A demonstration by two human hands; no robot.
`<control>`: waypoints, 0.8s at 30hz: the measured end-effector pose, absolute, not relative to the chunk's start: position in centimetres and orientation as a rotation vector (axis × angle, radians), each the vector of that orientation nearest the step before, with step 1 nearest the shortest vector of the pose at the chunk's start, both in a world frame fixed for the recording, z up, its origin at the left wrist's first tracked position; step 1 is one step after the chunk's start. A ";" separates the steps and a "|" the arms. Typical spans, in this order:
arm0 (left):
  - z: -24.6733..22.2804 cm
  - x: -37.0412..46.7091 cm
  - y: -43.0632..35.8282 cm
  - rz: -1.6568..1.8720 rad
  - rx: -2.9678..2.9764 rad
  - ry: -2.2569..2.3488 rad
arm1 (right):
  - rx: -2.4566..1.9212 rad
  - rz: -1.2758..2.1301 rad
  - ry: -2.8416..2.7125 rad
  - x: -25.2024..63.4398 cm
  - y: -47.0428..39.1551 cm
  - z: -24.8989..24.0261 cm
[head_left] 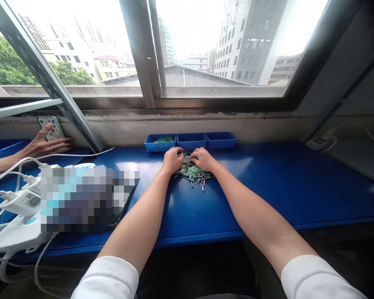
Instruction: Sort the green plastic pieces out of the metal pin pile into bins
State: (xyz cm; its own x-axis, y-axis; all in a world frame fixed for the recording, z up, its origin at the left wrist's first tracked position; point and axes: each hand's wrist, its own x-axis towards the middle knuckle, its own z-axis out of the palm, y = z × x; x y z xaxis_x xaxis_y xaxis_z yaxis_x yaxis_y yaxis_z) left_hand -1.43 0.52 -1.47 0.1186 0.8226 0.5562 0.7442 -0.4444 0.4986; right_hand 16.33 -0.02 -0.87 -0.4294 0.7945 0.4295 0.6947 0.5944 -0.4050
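A pile of thin metal pins mixed with small green-tinted clear pieces [191, 171] lies on the blue table [193, 216]. At the pile's left edge is my left hand [173, 159], its fingers curled inward; whatever they hold is too small to name. My right hand [202, 158] reaches over the pile's upper right side, thumb and fingers pinched on something I cannot make out. Just beyond the hands stand three joined blue bins: the left bin [160, 143] holds green pieces, while the middle bin [191, 139] and right bin [220, 140] show no contents.
On the left are a white power strip [21, 232] with chargers and cables, and a blurred-out object [81, 199]. Another person's hand [46, 143] touches a phone [51, 128] leaning behind a metal post [77, 120]. A window runs behind the table.
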 end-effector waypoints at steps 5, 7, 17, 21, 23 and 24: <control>-1.2 -1.3 0.2 1.178 2.298 1.613 | -1.170 0.240 -2.267 16.0 0.0 -1.0; -1.1 -1.3 0.1 1.158 2.304 1.617 | -1.171 0.238 -2.270 16.0 0.0 -1.0; -1.3 -1.2 0.2 1.141 2.316 1.612 | -1.168 0.224 -2.253 15.9 0.4 -1.5; -1.5 -1.3 0.3 1.160 2.316 1.593 | -1.142 0.257 -2.255 16.0 0.6 -1.5; -1.5 -1.3 0.3 1.168 2.318 1.587 | -1.143 0.264 -2.252 16.1 0.6 -1.4; -1.5 -1.3 0.3 1.171 2.318 1.587 | -1.147 0.262 -2.252 16.1 0.5 -1.4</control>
